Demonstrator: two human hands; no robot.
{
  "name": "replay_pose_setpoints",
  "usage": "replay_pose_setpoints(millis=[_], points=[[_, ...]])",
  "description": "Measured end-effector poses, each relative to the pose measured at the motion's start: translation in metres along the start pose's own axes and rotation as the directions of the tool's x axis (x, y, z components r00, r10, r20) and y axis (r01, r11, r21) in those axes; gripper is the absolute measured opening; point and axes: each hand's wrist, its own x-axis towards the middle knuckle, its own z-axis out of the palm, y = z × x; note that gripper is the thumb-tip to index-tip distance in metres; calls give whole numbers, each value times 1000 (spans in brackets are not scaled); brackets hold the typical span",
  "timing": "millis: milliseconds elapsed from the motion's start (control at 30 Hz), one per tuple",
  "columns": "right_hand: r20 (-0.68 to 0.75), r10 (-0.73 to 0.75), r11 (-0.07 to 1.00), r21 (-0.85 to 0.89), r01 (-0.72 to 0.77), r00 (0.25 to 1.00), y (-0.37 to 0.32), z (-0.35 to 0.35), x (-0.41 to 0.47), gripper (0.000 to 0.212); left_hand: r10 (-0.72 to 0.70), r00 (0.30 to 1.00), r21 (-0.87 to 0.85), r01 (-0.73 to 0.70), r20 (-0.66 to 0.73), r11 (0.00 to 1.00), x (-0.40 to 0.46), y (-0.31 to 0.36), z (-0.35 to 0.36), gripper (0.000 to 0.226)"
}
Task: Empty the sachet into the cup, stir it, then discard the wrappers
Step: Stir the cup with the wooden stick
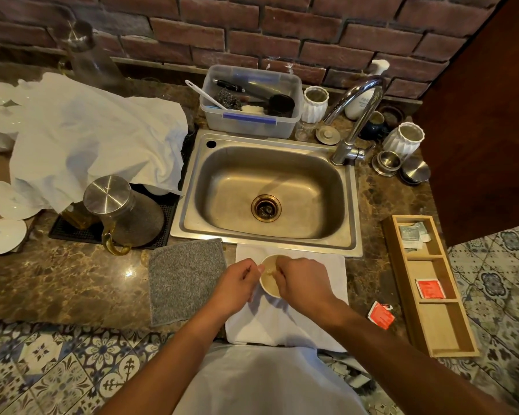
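Note:
A small white cup (269, 287) with pale brown liquid stands on a white cloth (285, 324) at the counter's front edge, just before the sink. My left hand (237, 284) curls against the cup's left side, thumb at the rim. My right hand (302, 283) hovers over the cup's right half, its curled fingers pinching a thin pale stirrer (271, 270) that dips inside and is mostly hidden. A torn red sachet wrapper (381, 315) lies on the counter to the right of the cloth.
A grey cloth (186, 280) lies left of the cup. Behind it is the steel sink (267, 190) with its tap (357, 121). To the right a wooden tray (432, 324) holds a red sachet (430, 289) and pale packets. A glass jug (114, 211) stands at left.

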Motion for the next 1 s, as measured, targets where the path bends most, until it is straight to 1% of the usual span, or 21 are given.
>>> replay_pose_setpoints(millis=[67,100,167,300,467,600,667,833,1000], points=[[-16,-12,1000,15,12,1000,-2,4,-4,36,6,1000,-5,-6,3,1000,-1,-1,0,41],[-31,-15,1000,2,15,999,-2,4,-5,34,9,1000,-10,-9,4,1000,-1,-1,0,41],[-17,-2,1000,-15,2,1000,-2,2,-7,32,10,1000,-16,-10,5,1000,-1,-1,0,41],[15,22,994,-106,-21,1000,6,-9,-6,34,10,1000,-35,-10,12,999,-1,-1,0,41],[-51,21,981,-190,-31,998,12,-14,0,38,25,1000,-34,-25,2,999,-2,0,0,41],[-64,-8,986,-169,-3,998,6,-12,2,43,18,1000,-39,-18,-3,999,-1,-3,1,41],[-39,-21,991,-136,16,999,3,-10,1,46,18,1000,-43,-18,1,999,0,-4,1,41],[47,-41,997,-66,44,998,2,-5,-7,41,18,1000,-47,-18,4,999,2,-7,1,41],[6,-24,994,-109,24,1000,9,-10,-5,35,24,1000,-55,-24,7,998,3,-9,1,41]])
